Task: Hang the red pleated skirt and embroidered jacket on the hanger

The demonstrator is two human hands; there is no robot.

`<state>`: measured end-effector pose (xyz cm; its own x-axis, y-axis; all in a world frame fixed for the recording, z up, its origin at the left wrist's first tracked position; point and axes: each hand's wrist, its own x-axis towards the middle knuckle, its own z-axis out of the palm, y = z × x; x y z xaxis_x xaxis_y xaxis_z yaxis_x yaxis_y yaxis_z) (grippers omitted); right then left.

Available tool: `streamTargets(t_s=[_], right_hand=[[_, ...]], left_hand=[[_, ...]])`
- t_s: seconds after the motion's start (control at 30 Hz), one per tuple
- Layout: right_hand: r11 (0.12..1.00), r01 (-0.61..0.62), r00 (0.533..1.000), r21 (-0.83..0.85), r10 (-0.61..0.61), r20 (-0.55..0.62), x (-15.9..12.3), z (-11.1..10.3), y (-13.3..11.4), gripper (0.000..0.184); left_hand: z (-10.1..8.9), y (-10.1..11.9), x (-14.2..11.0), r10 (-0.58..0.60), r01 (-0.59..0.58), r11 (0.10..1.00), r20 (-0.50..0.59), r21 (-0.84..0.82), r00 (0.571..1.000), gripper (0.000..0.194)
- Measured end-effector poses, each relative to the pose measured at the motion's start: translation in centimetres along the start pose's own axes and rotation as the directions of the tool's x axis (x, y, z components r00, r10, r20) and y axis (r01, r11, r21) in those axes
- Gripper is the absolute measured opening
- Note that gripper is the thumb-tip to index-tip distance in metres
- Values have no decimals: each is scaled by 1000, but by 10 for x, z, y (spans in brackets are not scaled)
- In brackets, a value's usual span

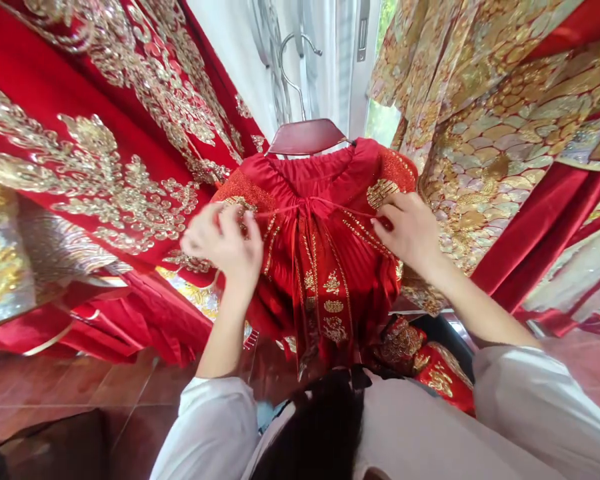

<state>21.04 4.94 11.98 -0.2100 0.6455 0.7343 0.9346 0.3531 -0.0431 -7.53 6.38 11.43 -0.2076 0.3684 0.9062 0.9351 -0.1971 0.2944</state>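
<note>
In front of me a red garment (283, 280) with gold embroidery hangs on a dark red hanger (307, 137). Its gathered neckline is drawn together at the front, where a thin red drawstring (350, 209) is looped in a bow or knot. My left hand (225, 240) is slightly blurred, its fingers curled round one stretch of the string at the left. On the right, my right hand (407, 223) pinches the other stretch between thumb and fingers. Both stretches run taut outward from the centre of the neckline.
A red garment (145, 127) with silver-gold beading hangs close on the left. Gold-patterned garments (475, 133) hang on the right. Behind the hanger are pale curtains (230, 40) and a door or window frame (363, 40). Red embroidered cloth (443, 373) lies in a dark container low right.
</note>
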Motion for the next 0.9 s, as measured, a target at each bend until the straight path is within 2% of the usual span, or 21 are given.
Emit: streamTargets(t_s=[0.07, 0.13, 0.23, 0.37, 0.43, 0.53, 0.63, 0.7, 0.73, 0.8, 0.9], right_hand=[[997, 77, 997, -6, -77, 28, 8, 5, -20, 18], [990, 138, 988, 26, -140, 71, 20, 12, -39, 23], [988, 155, 978, -3, -153, 141, 34, 26, -61, 21], [990, 111, 971, -91, -89, 221, 43, 39, -64, 22], [992, 113, 966, -57, -97, 238, 46, 41, -57, 24], [989, 140, 960, 56, -150, 237, 51, 42, -45, 22], [977, 133, 957, 169, -171, 236, 54, 42, -40, 19], [972, 101, 961, 211, -150, 231, 53, 41, -42, 18], [973, 79, 966, 215, -128, 226, 52, 40, -45, 17], [981, 24, 975, 193, -66, 214, 48, 37, -54, 17], [984, -35, 985, 173, 5, 173, 42, 30, -66, 20]], left_hand=[[17, 12, -13, 110, -98, 992, 171, -79, 979, 24], [37, 17, -20, 238, -203, 969, 319, -139, 918, 28], [57, 16, -21, 339, -319, 940, 408, -119, 848, 27], [57, 19, -16, 343, -365, 930, 482, -50, 806, 23], [49, 24, -12, 327, -343, 937, 507, -66, 798, 21], [36, 31, -6, 343, -283, 939, 505, -194, 792, 20], [26, 36, 2, 331, -185, 924, 457, -335, 826, 12], [22, 40, 6, 277, -88, 911, 438, -404, 855, 3], [19, 42, 8, 256, -44, 897, 437, -439, 862, 6], [15, 47, 12, 252, 10, 858, 439, -513, 863, 13], [10, 51, 15, 282, 41, 797, 430, -602, 858, 14]])
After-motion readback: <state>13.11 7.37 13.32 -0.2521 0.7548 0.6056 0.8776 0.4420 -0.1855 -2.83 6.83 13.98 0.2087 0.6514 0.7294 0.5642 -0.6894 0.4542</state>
